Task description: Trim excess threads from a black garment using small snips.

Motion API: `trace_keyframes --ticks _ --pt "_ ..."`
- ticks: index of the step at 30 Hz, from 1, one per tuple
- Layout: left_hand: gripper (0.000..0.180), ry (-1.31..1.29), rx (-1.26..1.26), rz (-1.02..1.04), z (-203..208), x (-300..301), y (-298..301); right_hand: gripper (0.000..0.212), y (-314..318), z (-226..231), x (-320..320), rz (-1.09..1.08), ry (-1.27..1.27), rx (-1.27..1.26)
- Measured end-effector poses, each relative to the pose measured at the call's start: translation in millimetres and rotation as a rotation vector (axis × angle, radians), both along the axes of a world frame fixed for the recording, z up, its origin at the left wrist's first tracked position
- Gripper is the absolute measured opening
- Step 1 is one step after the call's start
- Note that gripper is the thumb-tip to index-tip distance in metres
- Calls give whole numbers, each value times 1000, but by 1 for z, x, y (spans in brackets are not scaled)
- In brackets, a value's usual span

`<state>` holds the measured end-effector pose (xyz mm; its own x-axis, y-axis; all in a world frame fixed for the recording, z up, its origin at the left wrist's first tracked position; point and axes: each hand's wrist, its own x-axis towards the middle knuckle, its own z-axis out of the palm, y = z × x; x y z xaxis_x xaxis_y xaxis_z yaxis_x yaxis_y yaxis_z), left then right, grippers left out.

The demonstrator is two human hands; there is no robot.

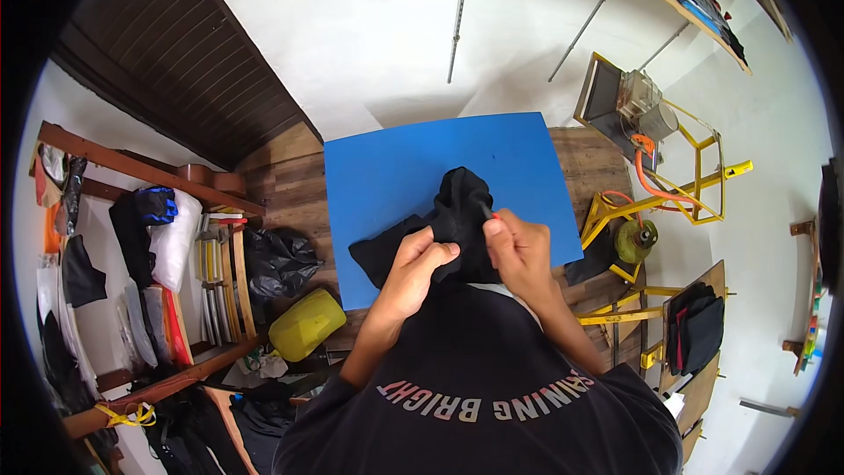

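Observation:
A bunched piece of black cloth (461, 196) lies on the blue tabletop (369, 180), close against my body. My left hand (417, 266) is closed on the near side of the cloth, its thumb pressing down on the fabric. In my right hand (520, 251) is a small, thin tool (487, 210) with a dark tip and a bit of red by the fingers. Its tip points at the right side of the cloth. Most of the tool is hidden in my fingers, so its exact kind cannot be made out.
On the left stands a wooden shelf (180, 178) with cloth, bags and folders. A black plastic bag (280, 262) and a yellow-green bundle (308, 324) lie beside it. To the right are yellow metal frames (694, 189), an orange hose (649, 183) and a green round vessel (635, 242).

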<state>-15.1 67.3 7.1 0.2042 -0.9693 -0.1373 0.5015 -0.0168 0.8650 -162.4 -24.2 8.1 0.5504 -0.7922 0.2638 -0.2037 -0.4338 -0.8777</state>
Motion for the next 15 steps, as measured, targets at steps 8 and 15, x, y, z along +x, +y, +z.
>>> trace_keyframes --ticks 8,15 --pt "12 -6 22 -4 -4 -1 0 24 4 10 -3 10 40 -126" --pt "19 -43 -32 -22 -1 -3 -4 29 4 7 -4 88 165 -162"
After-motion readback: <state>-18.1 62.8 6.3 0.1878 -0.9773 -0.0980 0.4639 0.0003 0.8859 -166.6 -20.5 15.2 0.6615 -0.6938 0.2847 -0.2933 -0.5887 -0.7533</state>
